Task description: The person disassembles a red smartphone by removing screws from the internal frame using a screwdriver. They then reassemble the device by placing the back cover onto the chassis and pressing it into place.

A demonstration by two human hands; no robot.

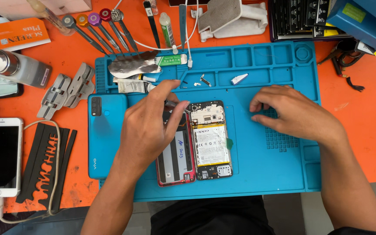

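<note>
Left hand pinches a small tool over the opened phone on the blue mat. Right hand rests empty, fingers curled, on the mat. Looks like screw work; next needs steady tip placement.

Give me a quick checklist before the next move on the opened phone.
1. Opened phone flat on the blue mat: ok.
2. Left hand holds a thin tool by the phone's top edge: ok.
3. Tool tip seated on a screw: cannot tell.
4. Right hand rests on the mat, apart from the phone: ok.
5. Small loose parts sit in the mat's tray: ok.
</note>
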